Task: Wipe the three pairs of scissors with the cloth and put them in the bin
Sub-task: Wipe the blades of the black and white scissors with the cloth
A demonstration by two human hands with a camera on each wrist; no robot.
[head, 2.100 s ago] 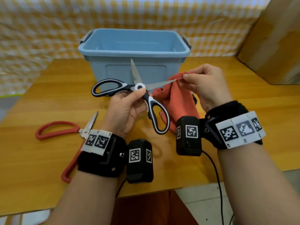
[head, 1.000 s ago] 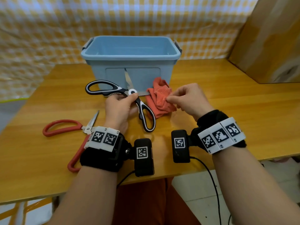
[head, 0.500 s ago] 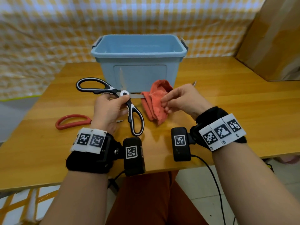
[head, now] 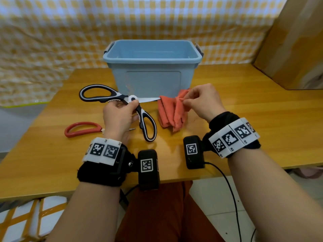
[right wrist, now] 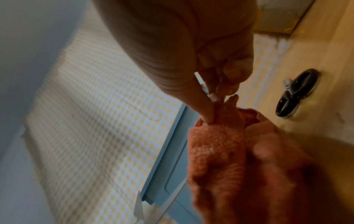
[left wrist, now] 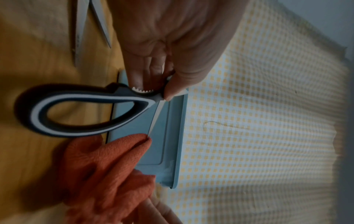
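Observation:
My left hand (head: 129,106) pinches black-and-white scissors (head: 111,97) at the pivot, with the blades spread, just above the table. One blade points right into an orange cloth (head: 173,112), which my right hand (head: 183,100) pinches around that blade. The left wrist view shows the scissors' handle loop (left wrist: 86,110) and the cloth (left wrist: 107,166) wrapped on the blade. The blue bin (head: 152,67) stands right behind them, with nothing visible inside. Red scissors (head: 82,129) lie on the table, partly hidden by my left hand. A black-handled pair (right wrist: 295,95) lies on the table in the right wrist view.
The wooden table (head: 244,137) ends close to my body. A cardboard box (head: 297,49) stands at the back right. A yellow checked sheet (head: 52,41) hangs behind the bin. Cables run from the wrist cameras past the table's front edge.
Both hands came down from a raised position to just above the table. The cloth slid from the blade tip toward the pivot, then slightly back out.

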